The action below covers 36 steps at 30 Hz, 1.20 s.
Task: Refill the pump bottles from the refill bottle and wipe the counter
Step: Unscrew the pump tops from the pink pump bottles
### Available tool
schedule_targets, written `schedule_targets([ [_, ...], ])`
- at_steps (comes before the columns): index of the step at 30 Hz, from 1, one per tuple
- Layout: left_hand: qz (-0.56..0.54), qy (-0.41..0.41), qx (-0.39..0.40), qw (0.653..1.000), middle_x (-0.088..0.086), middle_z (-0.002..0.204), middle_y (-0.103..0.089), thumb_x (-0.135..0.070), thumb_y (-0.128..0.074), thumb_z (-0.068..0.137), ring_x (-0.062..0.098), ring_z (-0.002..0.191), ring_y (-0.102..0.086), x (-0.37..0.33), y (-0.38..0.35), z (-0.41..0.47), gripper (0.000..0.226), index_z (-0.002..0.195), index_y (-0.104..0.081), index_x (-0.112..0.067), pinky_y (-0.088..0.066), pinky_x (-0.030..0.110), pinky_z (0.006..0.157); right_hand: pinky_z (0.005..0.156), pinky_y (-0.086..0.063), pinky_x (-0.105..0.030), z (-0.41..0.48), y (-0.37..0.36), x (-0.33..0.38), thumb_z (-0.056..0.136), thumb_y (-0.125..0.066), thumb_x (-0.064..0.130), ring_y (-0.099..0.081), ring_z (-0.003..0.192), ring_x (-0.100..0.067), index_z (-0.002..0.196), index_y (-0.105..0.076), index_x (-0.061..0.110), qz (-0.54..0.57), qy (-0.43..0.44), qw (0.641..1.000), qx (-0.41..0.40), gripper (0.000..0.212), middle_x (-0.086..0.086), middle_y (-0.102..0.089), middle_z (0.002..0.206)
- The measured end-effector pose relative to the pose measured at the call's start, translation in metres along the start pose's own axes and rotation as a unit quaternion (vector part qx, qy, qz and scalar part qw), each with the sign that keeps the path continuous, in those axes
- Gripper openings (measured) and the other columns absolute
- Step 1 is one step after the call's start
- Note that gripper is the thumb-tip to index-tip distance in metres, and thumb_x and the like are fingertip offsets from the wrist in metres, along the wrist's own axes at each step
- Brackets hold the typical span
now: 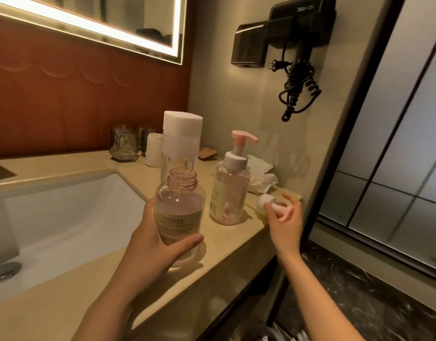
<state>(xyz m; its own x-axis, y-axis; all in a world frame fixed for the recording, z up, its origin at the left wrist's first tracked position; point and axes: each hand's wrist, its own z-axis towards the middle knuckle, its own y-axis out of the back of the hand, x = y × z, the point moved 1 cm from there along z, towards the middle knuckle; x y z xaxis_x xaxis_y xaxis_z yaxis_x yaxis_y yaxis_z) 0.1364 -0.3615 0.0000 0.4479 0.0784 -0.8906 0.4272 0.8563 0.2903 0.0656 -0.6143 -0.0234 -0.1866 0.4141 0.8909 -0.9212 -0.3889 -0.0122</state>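
**Open bottle in left hand, loose pump head in right**

Left hand (pixel 153 244) grips the open pump bottle (pixel 180 207): thumb across the front under the label, fingers round the far side. The bottle is upright, the neck is uncapped and there is pinkish liquid up to about the shoulder. Cannot tell if its base touches the counter (pixel 224 244) or sits just above it.

Right hand (pixel 286 222) is at the counter's right end, fingers curled round the detached pump head (pixel 273 205). The white collar sticks out toward the left hand and the pink spout is tucked against the palm. No dip tube is visible; the frame is slightly blurred here.

Directly behind the left-hand grip stands the refill bottle (pixel 181 136): tall, clear, with its white cap on. Its lower part shows through the open neck of the held bottle.

Between the two grips, a bit further back, the second pump bottle (pixel 230 190) stands on the counter with its pink pump fitted and pink liquid inside. Neither hand touches it.

Beyond the right hand, against the wall, lies crumpled white cloth or tissue (pixel 261 173).

Left of the left-hand grip is the white sink (pixel 64 217). Behind the refill bottle are glass tumblers (pixel 123 146) and a white cup (pixel 154 150). High above the right hand a black hair dryer (pixel 300 33) hangs on the wall, its cord dangling. A lit mirror (pixel 101 18) is at upper left.
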Motion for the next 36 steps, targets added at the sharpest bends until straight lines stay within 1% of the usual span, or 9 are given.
schedule_targets([
  [7, 0.000, 0.005, -0.008, 1.000, -0.020, 0.115, -0.050, -0.054, -0.074, 0.048, 0.006, 0.106, -0.052, 0.001, 0.001, 0.001, 0.104, 0.138, -0.024, -0.037, -0.042, 0.021, 0.087, 0.080, -0.049, -0.027, 0.036, -0.021, -0.001, 0.082, -0.069, 0.025, -0.057, 0.093, -0.011, 0.117, -0.052, 0.022, -0.134, 0.040, 0.985, 0.099, 0.039, 0.007, -0.057, 0.105],
  [17, -0.002, 0.031, -0.015, 0.999, -0.024, 0.105, -0.050, -0.055, -0.074, 0.042, -0.006, 0.093, -0.051, 0.001, 0.003, 0.000, 0.097, 0.126, -0.030, -0.034, -0.044, 0.017, 0.076, 0.086, -0.049, -0.038, 0.055, -0.041, -0.018, 0.083, -0.064, 0.031, -0.056, 0.100, -0.020, 0.115, -0.055, 0.019, -0.209, 0.012, 0.973, 0.100, 0.036, -0.002, -0.060, 0.112],
  [22, 0.001, 0.039, -0.020, 0.999, -0.024, 0.103, -0.046, -0.051, -0.074, 0.043, -0.002, 0.091, -0.050, 0.000, 0.003, 0.000, 0.094, 0.122, -0.027, -0.035, -0.044, 0.020, 0.080, 0.092, -0.048, -0.044, 0.050, -0.037, -0.018, 0.082, -0.065, 0.030, -0.051, 0.110, -0.022, 0.119, -0.051, 0.028, -0.171, 0.029, 0.979, 0.104, 0.039, 0.000, -0.046, 0.125],
  [24, -0.001, 0.039, -0.017, 0.999, -0.025, 0.103, -0.046, -0.049, -0.076, 0.047, -0.004, 0.092, -0.050, 0.000, 0.003, 0.001, 0.091, 0.121, -0.025, -0.036, -0.045, 0.023, 0.084, 0.086, -0.052, -0.044, 0.044, -0.033, -0.018, 0.082, -0.064, 0.030, -0.048, 0.114, -0.024, 0.113, -0.052, 0.033, -0.126, 0.036, 0.988, 0.082, 0.034, 0.005, -0.041, 0.124],
  [27, -0.003, 0.035, -0.014, 0.999, -0.025, 0.104, -0.046, -0.034, -0.081, 0.061, -0.003, 0.095, -0.051, 0.002, 0.003, 0.000, 0.086, 0.123, -0.023, -0.036, -0.043, 0.022, 0.084, 0.066, -0.056, -0.023, 0.035, -0.028, -0.006, 0.089, -0.060, 0.025, -0.046, 0.113, -0.019, 0.108, -0.052, 0.028, -0.069, 0.072, 0.995, 0.022, 0.021, 0.003, -0.042, 0.122],
  [29, -0.009, 0.044, -0.011, 0.999, -0.017, 0.109, -0.048, -0.024, -0.082, 0.065, 0.007, 0.100, -0.053, 0.004, 0.003, 0.001, 0.089, 0.127, -0.019, -0.035, -0.044, 0.026, 0.090, 0.073, -0.056, -0.030, 0.030, -0.029, 0.015, 0.092, -0.055, 0.028, -0.048, 0.107, -0.012, 0.103, -0.052, 0.031, -0.029, 0.101, 0.994, 0.006, 0.012, 0.008, -0.047, 0.116],
  [31, -0.011, 0.051, -0.006, 0.999, -0.008, 0.113, -0.048, -0.018, -0.081, 0.068, 0.015, 0.106, -0.052, 0.004, 0.004, 0.002, 0.093, 0.129, -0.014, -0.034, -0.044, 0.032, 0.097, 0.081, -0.051, -0.040, 0.028, -0.034, 0.039, 0.092, -0.053, 0.034, -0.051, 0.104, -0.010, 0.101, -0.053, 0.036, 0.001, 0.113, 0.993, 0.036, 0.009, 0.013, -0.051, 0.110],
  [34, -0.005, 0.050, 0.006, 0.999, -0.010, 0.110, -0.048, -0.013, -0.078, 0.070, 0.015, 0.107, -0.050, 0.003, 0.003, 0.001, 0.092, 0.123, -0.008, -0.039, -0.041, 0.033, 0.100, 0.086, -0.044, -0.024, 0.029, -0.047, 0.068, 0.093, -0.052, 0.035, -0.053, 0.108, -0.011, 0.118, -0.055, 0.021, -0.014, 0.111, 0.985, 0.131, 0.029, 0.004, -0.057, 0.118],
  [36, -0.006, 0.050, 0.002, 0.999, -0.008, 0.119, -0.042, -0.015, -0.080, 0.069, 0.013, 0.112, -0.046, 0.003, 0.004, 0.001, 0.095, 0.124, -0.007, -0.041, -0.038, 0.031, 0.101, 0.090, -0.046, -0.027, 0.028, -0.057, 0.081, 0.091, -0.054, 0.039, -0.053, 0.111, -0.013, 0.126, -0.051, 0.017, -0.029, 0.093, 0.976, 0.193, 0.042, 0.002, -0.057, 0.123],
])
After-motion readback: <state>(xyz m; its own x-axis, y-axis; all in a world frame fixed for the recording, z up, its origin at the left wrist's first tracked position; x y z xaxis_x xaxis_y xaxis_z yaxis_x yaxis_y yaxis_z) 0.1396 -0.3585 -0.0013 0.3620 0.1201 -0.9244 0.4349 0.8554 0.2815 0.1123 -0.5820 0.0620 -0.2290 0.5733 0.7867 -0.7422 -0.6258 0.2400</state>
